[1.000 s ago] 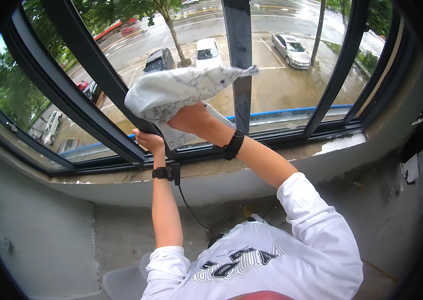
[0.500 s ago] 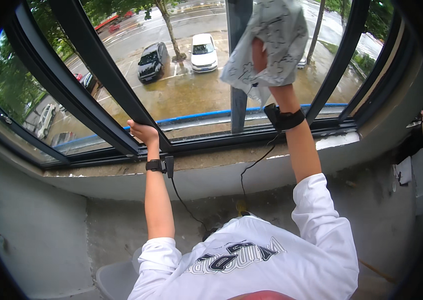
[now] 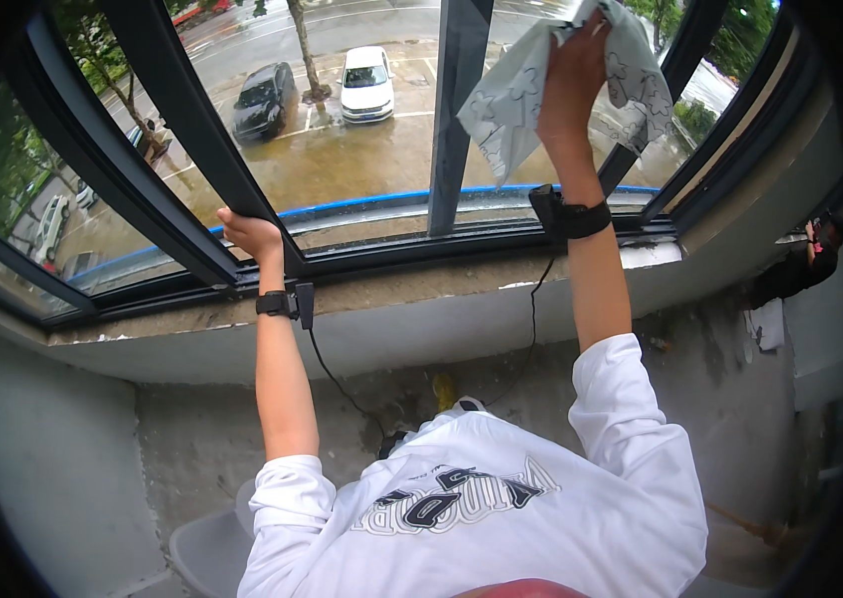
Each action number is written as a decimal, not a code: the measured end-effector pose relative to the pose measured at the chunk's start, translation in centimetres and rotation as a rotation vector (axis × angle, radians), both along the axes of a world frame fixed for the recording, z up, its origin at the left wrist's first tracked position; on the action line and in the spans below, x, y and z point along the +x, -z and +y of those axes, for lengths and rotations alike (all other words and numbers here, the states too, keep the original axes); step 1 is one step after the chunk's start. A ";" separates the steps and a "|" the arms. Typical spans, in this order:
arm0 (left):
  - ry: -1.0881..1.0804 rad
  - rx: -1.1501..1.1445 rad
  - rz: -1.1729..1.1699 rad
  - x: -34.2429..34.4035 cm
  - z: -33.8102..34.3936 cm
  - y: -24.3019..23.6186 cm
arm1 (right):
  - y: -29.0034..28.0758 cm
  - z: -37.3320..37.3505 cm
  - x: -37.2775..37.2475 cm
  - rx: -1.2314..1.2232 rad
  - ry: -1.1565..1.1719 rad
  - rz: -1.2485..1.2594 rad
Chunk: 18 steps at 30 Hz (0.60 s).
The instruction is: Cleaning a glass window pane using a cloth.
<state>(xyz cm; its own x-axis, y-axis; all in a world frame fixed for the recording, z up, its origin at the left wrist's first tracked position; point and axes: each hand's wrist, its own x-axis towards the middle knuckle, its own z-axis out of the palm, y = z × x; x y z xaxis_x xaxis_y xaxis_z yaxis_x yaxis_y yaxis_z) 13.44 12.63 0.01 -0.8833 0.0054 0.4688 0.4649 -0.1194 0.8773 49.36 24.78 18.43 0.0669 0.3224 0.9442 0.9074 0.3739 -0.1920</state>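
High on the right, my right hand (image 3: 573,85) is closed on a thin white cloth (image 3: 513,108) printed with dark outlined shapes. The cloth hangs loosely on both sides of the hand, in front of the window glass; whether it touches the pane I cannot tell. Lower on the left, my left hand (image 3: 254,237) grips the dark window frame (image 3: 204,140) near the foot of a slanting upright. Its thumb points up and left, and part of its fingers is hidden. Each wrist wears a black strap with a small box and a cable.
Below the frame runs a rough window sill (image 3: 391,294) with chipped edges. More dark uprights (image 3: 459,110) divide the window. Beyond the glass are a wet car park, a white car (image 3: 366,85) and a black car (image 3: 265,100). A pale plastic chair (image 3: 207,543) stands lower left.
My right hand has turned and shifted, so its back now shows and the cloth spreads to both sides. The left hand stays at the frame while the whole view has swung slightly.
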 end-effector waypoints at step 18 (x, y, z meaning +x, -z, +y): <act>-0.068 -0.039 0.086 -2.2 0.3 1.8 | 7.9 -7.8 -11.9 -0.283 -1.193 0.242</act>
<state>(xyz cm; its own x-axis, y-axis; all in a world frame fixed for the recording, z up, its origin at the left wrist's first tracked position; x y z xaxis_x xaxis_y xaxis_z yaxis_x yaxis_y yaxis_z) 11.24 12.97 -1.81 -0.8385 -0.0333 0.5438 0.5448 -0.0520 0.8369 37.46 17.02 10.54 -0.2441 0.4913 0.8360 -0.0384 0.8566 -0.5146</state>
